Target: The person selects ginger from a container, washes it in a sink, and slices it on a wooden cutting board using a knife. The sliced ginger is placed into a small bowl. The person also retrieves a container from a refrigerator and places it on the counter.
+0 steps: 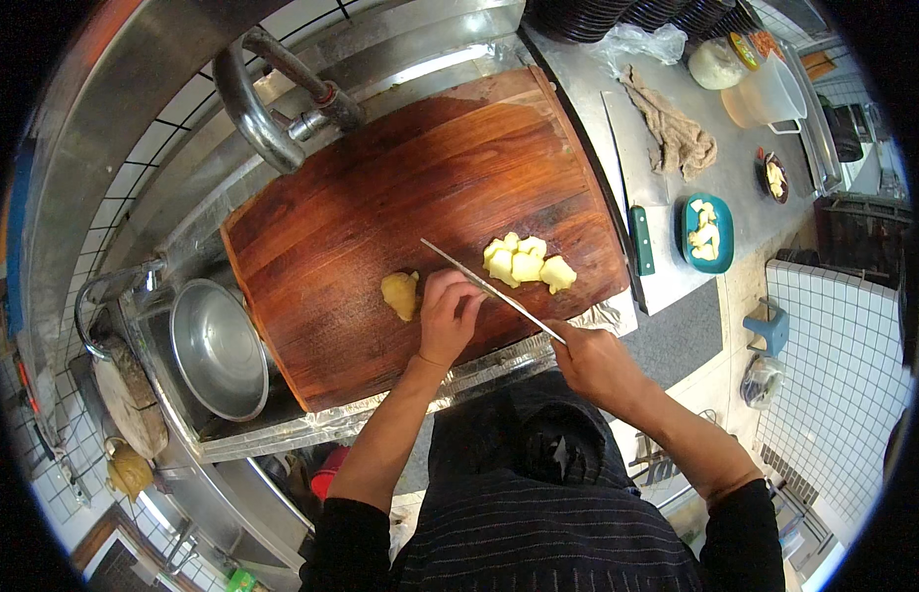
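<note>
Several pale yellow pieces of ginger [519,261] sit in a loose cluster, touching or close together, on the right half of a wooden cutting board [381,197]. Just to their left, a knife [489,285] slants across the board, its tip pointing up and left. The right hand [600,365] is closed firmly around the handle, near the board's lower edge. The left hand [448,314] is on the other side of the blade, fingers bent and bunched close to it; whether they grip anything cannot be told, since the hand hides what is beneath. Beside that hand, on its left, lies a browner lump of ginger [400,294].

The main risk, as I judge it, is to the left fingertips: if the blade slips on a damp, rounded piece, or the fingers straighten, they could be cut. Pieces near the board's lower right edge might also roll off if nudged by the knife.

Further out, a metal bowl [220,350] stands left of the board, and a tap [257,118] arches above it. On the steel counter to the right are a green-handled knife [641,240], a teal dish [721,255] of pale pieces and a crumpled cloth [677,128].
</note>
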Available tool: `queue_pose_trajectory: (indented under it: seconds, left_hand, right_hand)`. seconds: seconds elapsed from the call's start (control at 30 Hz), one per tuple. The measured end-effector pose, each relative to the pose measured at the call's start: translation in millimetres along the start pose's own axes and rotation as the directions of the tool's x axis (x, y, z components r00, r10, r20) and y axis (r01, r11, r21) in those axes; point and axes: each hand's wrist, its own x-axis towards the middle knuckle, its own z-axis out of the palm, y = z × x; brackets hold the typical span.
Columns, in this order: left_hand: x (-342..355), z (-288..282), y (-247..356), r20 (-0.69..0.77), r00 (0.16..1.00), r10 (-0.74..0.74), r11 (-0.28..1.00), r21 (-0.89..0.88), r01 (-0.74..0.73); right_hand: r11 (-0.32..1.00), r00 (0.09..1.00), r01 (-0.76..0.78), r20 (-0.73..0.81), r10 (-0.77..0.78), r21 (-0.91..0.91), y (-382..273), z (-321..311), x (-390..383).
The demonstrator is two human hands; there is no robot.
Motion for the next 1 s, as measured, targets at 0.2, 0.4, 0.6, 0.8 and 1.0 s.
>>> queue_pose_trajectory:
  seconds: [0.2, 0.4, 0.6, 0.8, 1.0]
  left_hand:
    - [0, -1, -1, 0.014, 1.000, 0.006, 1.000, 0.019, -0.006]
    - [-3, -2, -1, 0.028, 0.999, -0.021, 1.000, 0.023, 0.020]
    - [-16, -2, -7, 0.089, 0.995, -0.040, 0.979, 0.205, 0.022]
    - [-32, -3, -17, 0.132, 0.980, -0.148, 0.977, 0.171, 0.125]
    - [-19, 5, 1, 0.098, 0.983, -0.154, 0.986, 0.071, 0.148]
  right_hand:
    - [1.000, 1.000, -0.001, -0.001, 0.001, -0.015, 4, 9, 5]
    - [0.999, 0.998, -0.042, 0.040, 0.043, -0.034, 5, 16, 7]
    - [0.991, 1.000, -0.008, -0.022, 0.005, -0.133, -2, 49, 10]
    - [0.983, 0.994, 0.017, -0.099, -0.036, -0.181, -13, 65, 0]
    - [0.958, 0.981, 0.103, -0.132, -0.142, -0.267, -8, 37, -14]
